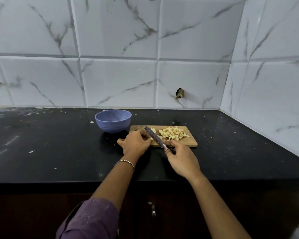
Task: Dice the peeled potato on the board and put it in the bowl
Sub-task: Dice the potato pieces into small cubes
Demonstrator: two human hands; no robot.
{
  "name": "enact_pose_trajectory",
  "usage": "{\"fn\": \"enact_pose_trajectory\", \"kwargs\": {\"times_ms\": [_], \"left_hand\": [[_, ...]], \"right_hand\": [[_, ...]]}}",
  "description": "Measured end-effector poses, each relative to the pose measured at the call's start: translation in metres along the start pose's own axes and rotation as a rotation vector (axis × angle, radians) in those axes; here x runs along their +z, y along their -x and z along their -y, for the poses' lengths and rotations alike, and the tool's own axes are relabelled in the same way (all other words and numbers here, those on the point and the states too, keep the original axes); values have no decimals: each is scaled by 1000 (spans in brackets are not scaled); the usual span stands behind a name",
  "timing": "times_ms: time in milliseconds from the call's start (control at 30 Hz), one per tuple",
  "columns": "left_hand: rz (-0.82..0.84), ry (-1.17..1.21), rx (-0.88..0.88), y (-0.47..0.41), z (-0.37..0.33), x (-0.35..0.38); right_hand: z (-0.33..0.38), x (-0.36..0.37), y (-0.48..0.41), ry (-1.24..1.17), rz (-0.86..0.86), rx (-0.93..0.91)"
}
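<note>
Just below the lens, a purple sleeve (91, 219) covers the person's left arm, beside a dark cabinet front with a metal handle (153, 211). Both forearms reach over the edge of the black, speckled desk (59, 144), and a thin bracelet (126, 162) circles the left wrist. The right grip (181, 158) is clenched round the handle of a knife (153, 136), whose blade slants up and left across the wooden board (192, 143). The left grip (135, 143) rests at the board's near left corner, fingers curled over a small potato piece (151, 138) just beside the blade. A pile of diced potato (173, 133) lies on the board's right half. A blue bowl (113, 120) stands just beyond the board's far left corner. Behind rises a marble-veined tiled wall (119, 75), with a chipped hole (179, 93) in one tile.
</note>
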State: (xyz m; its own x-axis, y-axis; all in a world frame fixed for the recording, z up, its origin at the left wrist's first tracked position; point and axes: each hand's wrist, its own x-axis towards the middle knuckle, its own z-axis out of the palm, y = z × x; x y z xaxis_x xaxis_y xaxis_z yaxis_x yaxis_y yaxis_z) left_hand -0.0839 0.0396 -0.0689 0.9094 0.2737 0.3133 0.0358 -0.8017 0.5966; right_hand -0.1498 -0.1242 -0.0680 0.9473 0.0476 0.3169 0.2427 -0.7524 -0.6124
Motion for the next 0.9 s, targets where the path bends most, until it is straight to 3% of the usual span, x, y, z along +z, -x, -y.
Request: {"fn": "enact_pose_trajectory", "kwargs": {"times_ms": [200,600,900], "left_hand": [[-5,-10,0,-5,2,5],[-9,-68,4,-8,1,7],[-19,-77,15,-7,0,7]], "right_hand": [[1,0,0,17,11,7],[18,9,8,330,-113,-175],[20,2,2,319,-35,-185]]}}
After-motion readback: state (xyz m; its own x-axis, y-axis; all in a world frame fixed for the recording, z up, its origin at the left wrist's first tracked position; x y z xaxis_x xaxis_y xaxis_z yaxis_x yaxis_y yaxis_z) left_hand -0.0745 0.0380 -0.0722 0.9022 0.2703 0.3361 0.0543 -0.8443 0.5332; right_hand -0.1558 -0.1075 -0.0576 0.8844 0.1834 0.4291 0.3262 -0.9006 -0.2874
